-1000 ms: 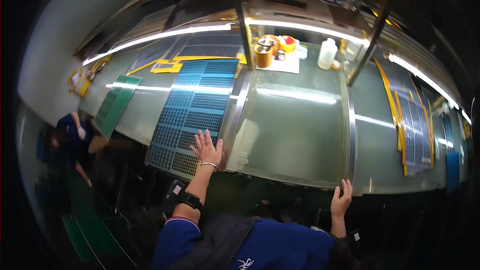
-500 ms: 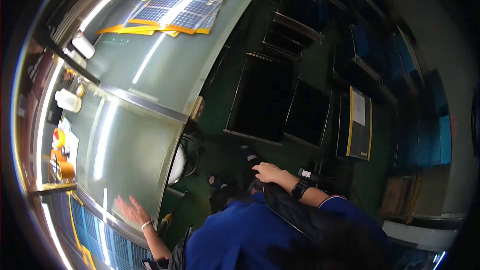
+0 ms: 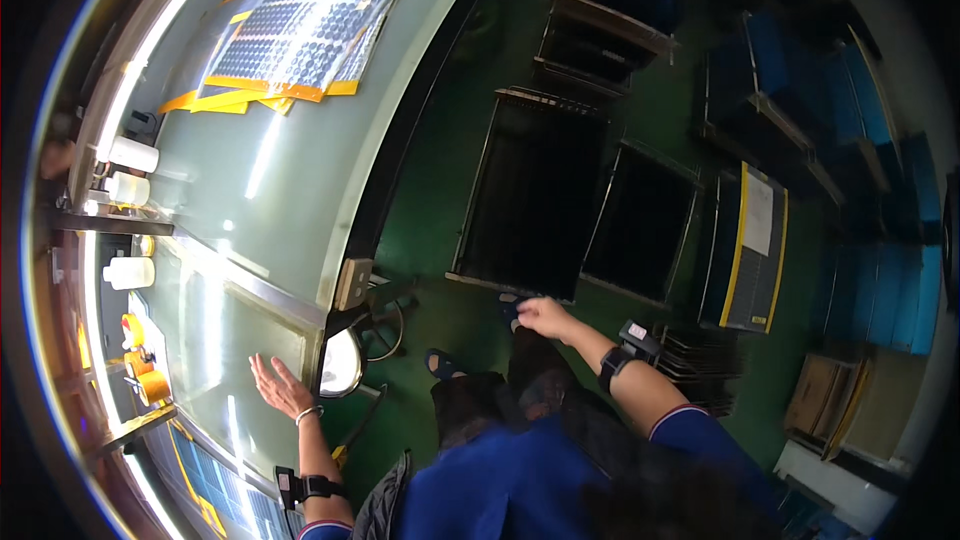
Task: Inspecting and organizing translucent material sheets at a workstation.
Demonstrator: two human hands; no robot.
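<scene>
My left hand (image 3: 280, 385) is open, fingers spread, and holds nothing. It is over the near section of a long glass-topped bench (image 3: 310, 200); I cannot tell whether it touches the glass. In front of my body hangs my right hand (image 3: 545, 318), its fingers curled in and nothing visible in them. Below it are my legs and a dark slipper (image 3: 440, 367) on the green floor. At the bench's far end lie overlapping solar panel sheets (image 3: 300, 30) with orange-yellow edges, glare across them.
White bottles (image 3: 130, 272) and rolls of orange tape (image 3: 150, 387) line the bench's left side. A white-seated stool (image 3: 341, 360) stands beside it. Dark stacked panels (image 3: 535, 200) occupy the floor ahead. Farther right are a yellow-edged stack (image 3: 750, 250) and blue bins (image 3: 880, 290).
My view has shifted, so the bench appears farther left. My right hand has moved ahead, away from my body, its fingers more curled. My left hand stays open by the bench.
</scene>
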